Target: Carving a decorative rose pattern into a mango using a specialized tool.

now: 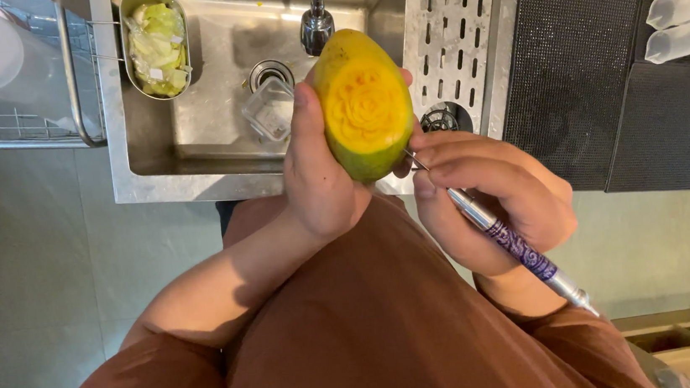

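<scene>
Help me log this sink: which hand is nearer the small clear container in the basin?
Left. The left hand, holding the carved mango, is right beside the clear container; the right hand with the carving knife sits farther right.

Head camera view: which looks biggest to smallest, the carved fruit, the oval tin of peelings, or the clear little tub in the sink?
1. Carved fruit, though it is nearest the camera.
2. Oval tin.
3. Clear tub.

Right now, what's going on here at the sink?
A person is carving a mango. The left hand holds the fruit upright over the edge of the steel sink, a flower pattern already cut into its flesh. The right hand holds a thin carving knife like a pen, its tip at the mango's lower right side.
</scene>
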